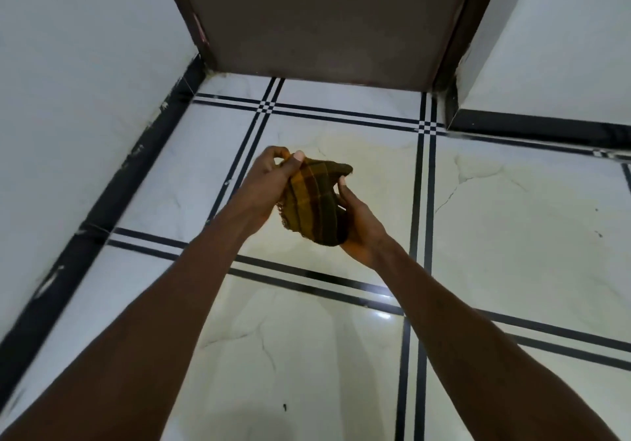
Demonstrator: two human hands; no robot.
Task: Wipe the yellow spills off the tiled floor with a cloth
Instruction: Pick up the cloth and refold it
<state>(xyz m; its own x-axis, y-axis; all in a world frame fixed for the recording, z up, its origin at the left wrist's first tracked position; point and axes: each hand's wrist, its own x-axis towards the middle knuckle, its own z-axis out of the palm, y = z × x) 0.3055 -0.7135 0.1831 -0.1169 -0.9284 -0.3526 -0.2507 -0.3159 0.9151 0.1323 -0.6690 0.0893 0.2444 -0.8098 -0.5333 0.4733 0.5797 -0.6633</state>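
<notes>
A crumpled, plaid cloth of yellow, brown and dark green weave (316, 203) is held in the air above the floor, gripped between both hands; the left hand (269, 181) is clenched on its upper edge, thumb pressed over the fabric, and the right hand (358, 225) cups the bundle from below, fingers curled around its lower end. The cloth touches no tile at this moment; it hangs over the white, marble-look tiled floor with black double border lines (512, 235), in front of a dark brown wooden door (324, 20).

A faint yellow film (368, 153) is seen on the tile beneath and beyond the hands, and a yellowish tint may also lie on the nearer tile, though glare makes this uncertain. The step in hand appears to be a regathering of the cloth; it is best done so that a cleaner, flatter face is turned outward, the frayed edges are tucked in, and the pad is then pressed down flat and drawn across the stain in overlapping strokes, inward from its margins, so that the residue is not spread toward the black lines.
</notes>
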